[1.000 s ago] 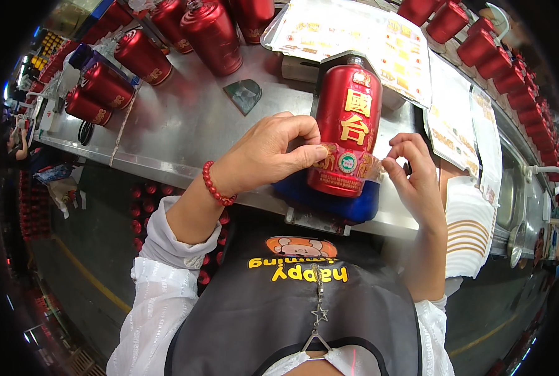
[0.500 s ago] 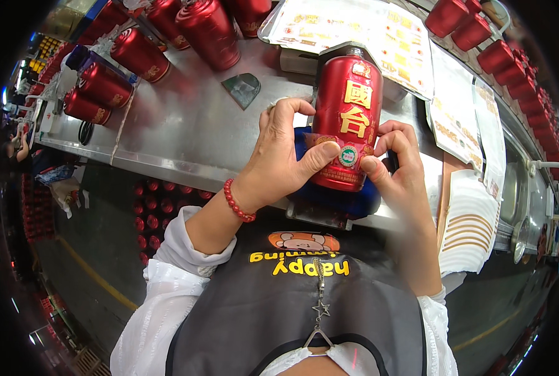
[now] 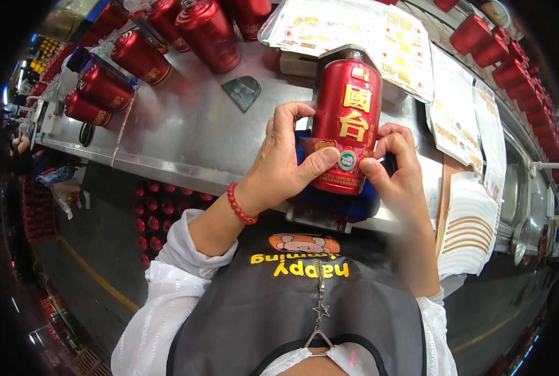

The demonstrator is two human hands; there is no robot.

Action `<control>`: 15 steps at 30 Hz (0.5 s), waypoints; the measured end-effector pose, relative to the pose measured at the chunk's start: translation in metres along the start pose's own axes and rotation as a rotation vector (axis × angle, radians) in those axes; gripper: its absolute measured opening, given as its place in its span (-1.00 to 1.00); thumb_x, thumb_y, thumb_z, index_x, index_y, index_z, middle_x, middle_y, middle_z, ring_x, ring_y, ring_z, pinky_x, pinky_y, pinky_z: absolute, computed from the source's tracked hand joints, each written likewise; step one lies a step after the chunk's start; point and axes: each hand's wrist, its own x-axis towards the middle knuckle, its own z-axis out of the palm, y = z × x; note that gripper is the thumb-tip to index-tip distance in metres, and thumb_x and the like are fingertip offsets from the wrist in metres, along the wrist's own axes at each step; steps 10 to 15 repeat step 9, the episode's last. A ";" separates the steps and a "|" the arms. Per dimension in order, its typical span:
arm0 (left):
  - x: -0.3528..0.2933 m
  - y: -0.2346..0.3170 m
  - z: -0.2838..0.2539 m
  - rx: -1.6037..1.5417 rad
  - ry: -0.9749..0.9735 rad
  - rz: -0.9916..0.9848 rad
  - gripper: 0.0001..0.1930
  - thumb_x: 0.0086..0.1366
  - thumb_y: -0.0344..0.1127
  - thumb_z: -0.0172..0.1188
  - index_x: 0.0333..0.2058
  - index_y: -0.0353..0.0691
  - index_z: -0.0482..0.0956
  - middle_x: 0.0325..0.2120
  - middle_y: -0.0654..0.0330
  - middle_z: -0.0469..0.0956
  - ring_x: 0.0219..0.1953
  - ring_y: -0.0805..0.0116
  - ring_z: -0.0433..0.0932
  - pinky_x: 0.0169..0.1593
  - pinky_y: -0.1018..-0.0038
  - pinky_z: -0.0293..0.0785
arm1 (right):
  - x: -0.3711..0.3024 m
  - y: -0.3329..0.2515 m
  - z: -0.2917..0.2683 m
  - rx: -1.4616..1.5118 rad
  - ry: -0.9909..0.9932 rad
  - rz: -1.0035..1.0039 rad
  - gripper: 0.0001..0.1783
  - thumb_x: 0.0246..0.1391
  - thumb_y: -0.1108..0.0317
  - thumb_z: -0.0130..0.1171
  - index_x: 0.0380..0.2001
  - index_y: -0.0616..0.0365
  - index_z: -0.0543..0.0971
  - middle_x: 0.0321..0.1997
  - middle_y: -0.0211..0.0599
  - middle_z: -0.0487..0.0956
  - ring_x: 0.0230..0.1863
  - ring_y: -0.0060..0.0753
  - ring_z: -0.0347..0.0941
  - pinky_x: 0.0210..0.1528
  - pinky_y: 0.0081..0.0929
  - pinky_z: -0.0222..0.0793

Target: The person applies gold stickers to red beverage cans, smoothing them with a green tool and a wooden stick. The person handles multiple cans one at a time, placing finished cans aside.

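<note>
A glossy red bottle with large raised gold characters lies in a holder with a dark blue padded part, its base toward me. Across its lower body runs a thin red-gold label with a round green-and-white emblem. My left hand presses its thumb onto the label's left part. That end of the label sticks out past the bottle's side. My right hand has its thumb at the label's right end and its index finger curled beside the bottle. The other fingertips are partly hidden.
Printed decal sheets lie behind the holder, with more sheets at the right. A stack of white curved strips sits at the right edge. A dark flat scraper-like piece rests on the metal table. Red bottles stand far left.
The label's left end now stands further out from the bottle's side. Both hands keep nearly the same place, and the bottle has shifted only slightly in view.
</note>
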 end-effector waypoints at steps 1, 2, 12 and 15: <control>0.000 0.001 0.000 -0.005 -0.004 -0.007 -0.21 0.26 0.17 0.32 0.13 -0.38 0.21 0.06 -0.11 0.33 0.18 0.02 0.30 0.29 0.19 0.21 | 0.000 0.000 0.000 0.016 0.007 0.002 -0.50 0.10 -0.05 0.38 -0.38 0.16 0.42 0.02 -0.15 0.37 0.12 -0.27 0.31 0.19 -0.36 0.21; 0.001 0.001 0.000 -0.010 -0.009 -0.013 -0.20 0.26 0.18 0.31 0.14 -0.38 0.21 0.07 -0.10 0.33 0.19 0.03 0.30 0.30 0.19 0.20 | 0.002 -0.001 -0.001 0.032 0.013 0.004 -0.51 0.08 -0.01 0.41 -0.37 0.16 0.43 0.01 -0.13 0.38 0.08 -0.26 0.33 0.09 -0.40 0.28; -0.008 -0.014 -0.001 -0.164 -0.055 0.078 -0.10 0.26 0.26 0.28 0.23 -0.39 0.14 0.16 -0.06 0.27 0.26 0.11 0.25 0.36 0.21 0.13 | -0.005 0.014 -0.002 -0.004 -0.018 -0.113 -0.49 0.02 0.00 0.48 -0.32 0.12 0.43 0.11 -0.12 0.37 0.00 -0.31 0.38 -0.19 -0.50 0.40; -0.008 -0.014 -0.001 -0.164 -0.055 0.078 -0.10 0.26 0.26 0.28 0.23 -0.39 0.14 0.16 -0.06 0.27 0.26 0.11 0.25 0.36 0.21 0.13 | -0.005 0.014 -0.002 -0.004 -0.018 -0.113 -0.49 0.02 0.00 0.48 -0.32 0.12 0.43 0.11 -0.12 0.37 0.00 -0.31 0.38 -0.19 -0.50 0.40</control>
